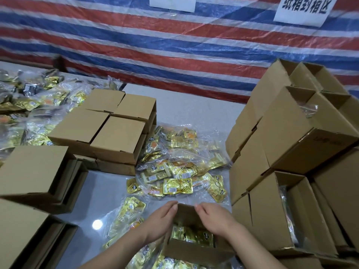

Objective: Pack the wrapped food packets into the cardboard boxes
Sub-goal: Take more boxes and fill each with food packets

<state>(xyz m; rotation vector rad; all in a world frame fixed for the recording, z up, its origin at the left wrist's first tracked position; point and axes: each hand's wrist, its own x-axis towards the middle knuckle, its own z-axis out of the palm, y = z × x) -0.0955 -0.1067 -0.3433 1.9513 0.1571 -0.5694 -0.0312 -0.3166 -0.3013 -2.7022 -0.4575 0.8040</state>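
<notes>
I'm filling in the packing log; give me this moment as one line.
stage: packing | left hand: on open box | right hand: on box | packets in box: yes | loose packets: on table

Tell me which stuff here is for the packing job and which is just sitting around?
For the job: open box, gold packets, left hand, right hand, both over the box, stacked boxes.
Just there: striped tarp, paper signs.

Left: closed cardboard boxes (101,131) walling table (186,105)
Right: open box stack (291,142)
Between: gold packets (177,167) strewn; bare strip behind
</notes>
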